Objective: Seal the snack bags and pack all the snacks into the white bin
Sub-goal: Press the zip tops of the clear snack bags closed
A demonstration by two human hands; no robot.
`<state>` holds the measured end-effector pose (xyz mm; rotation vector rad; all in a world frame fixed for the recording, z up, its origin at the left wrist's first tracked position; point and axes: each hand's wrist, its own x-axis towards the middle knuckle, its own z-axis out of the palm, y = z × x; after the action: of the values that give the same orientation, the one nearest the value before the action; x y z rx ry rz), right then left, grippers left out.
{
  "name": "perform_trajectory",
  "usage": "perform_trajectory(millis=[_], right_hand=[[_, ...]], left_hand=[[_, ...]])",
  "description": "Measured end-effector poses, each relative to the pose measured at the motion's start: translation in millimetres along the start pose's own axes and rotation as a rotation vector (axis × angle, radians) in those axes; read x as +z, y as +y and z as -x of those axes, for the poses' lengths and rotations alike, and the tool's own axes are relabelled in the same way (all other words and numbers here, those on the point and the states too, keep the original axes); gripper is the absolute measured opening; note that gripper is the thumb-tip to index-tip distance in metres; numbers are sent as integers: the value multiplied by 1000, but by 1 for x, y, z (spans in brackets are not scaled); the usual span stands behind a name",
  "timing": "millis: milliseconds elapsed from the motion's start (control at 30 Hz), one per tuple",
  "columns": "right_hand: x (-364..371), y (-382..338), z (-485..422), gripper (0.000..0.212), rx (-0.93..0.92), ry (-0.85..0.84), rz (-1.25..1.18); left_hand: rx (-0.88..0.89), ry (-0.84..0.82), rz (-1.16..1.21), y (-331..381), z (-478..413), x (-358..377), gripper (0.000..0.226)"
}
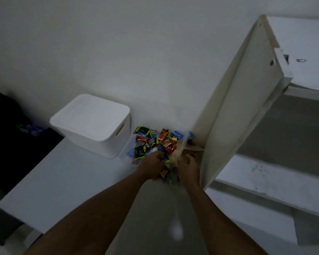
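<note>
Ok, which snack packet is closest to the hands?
The orange packet, poking out right under the left hand, between the two wrists. All the other packets lie in the colourful pile further back, towards the wall.

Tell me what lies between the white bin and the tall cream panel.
In the head view, a pile of wrapped snacks with a clear bag fills that stretch; the left hand and right hand are at its near edge.

Both forearms stretched forward, left hand (151,166) and right hand (189,167) curled, nearly touching
</note>
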<state>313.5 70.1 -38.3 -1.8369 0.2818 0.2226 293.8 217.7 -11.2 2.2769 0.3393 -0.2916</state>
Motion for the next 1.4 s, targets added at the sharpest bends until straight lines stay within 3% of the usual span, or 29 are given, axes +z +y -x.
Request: perform_trajectory(millis=[200,300,500,600,800,1000,1233,1400], right_hand=[[27,-1,-38,21,45,127,147],[44,-5,-38,20,16,234,192],[61,-36,-27,21,-127,413,190],[57,-58,-19,20,-183,454,155],[45,-110,1,17,-305,354,115],[42,-148,21,14,-357,290,-89],[41,-207,38,25,-378,162,-256],[48,-250,45,23,-474,82,-177]], left_hand=[[165,-227,-60,0,-74,4,47],[247,-364,-80,0,-83,-5,42],[315,-381,140,-15,-98,-32,41],[284,-266,261,-14,-99,-58,35],[269,-128,430,4,-96,-106,54],[407,22,593,19,-78,-150,13],[512,48,645,49,-39,-215,12],[559,142,704,57,-22,-251,18]])
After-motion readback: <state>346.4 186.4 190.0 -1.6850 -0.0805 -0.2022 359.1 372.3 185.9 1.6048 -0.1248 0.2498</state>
